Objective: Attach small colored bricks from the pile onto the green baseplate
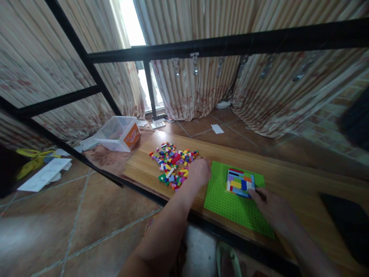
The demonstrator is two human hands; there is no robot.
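- While the left hand hangs with curled fingers at the right edge of the loose brick pile, the right hand reaches in from the near right.
- Whether the left hand grips a brick cannot be told, as its back hides the fingertips.
- The right hand is drawn narrow, its fingertips at the near right corner of the brick build; whether it pinches a piece is too blurred to tell.
- The build, a low block of yellow, blue, white, red and orange bricks, sits on the far part of the green baseplate.
- The baseplate lies on the wooden surface, right of the pile and apart from it.
- At the far right of the baseplate, well apart, lies a dark flat object.
- Beyond the left end of the surface stands a clear plastic box with an orange label.
- Striped curtains hang on the far side, behind black metal bars.
- White paper lies on the tiled floor beyond the surface.
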